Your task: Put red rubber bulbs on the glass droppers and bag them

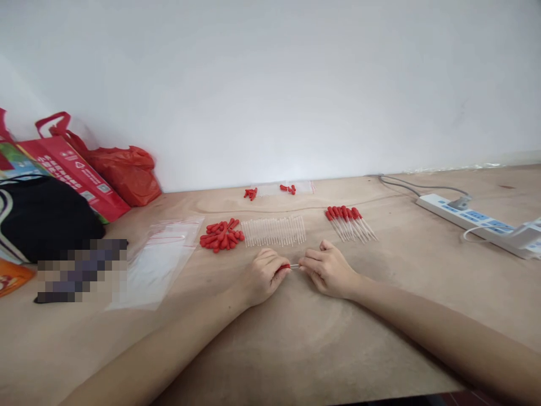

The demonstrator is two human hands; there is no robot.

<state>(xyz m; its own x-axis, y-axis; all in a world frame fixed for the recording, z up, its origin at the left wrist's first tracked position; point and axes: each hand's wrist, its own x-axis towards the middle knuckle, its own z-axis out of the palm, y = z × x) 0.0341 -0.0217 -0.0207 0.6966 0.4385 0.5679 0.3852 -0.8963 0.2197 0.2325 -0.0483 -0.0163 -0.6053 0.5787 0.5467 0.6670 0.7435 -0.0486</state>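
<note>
My left hand (265,276) is closed on a red rubber bulb (285,266), mostly hidden by the fingers. A thin clear tube (295,266) spans the small gap between my hands, and my right hand (327,270) pinches its other end. Behind my left hand lies a pile of loose red bulbs (220,235). Beside it is a row of clear tubes (274,231). Farther right, several tubes with red bulbs on their ends (350,223) lie side by side on the wooden table (296,349).
Clear plastic bags (158,265) lie at the left, near a black bag (51,217) and red bags (122,172). Small red pieces (250,194) sit near the wall. A white power strip (477,220) with cables lies at the right.
</note>
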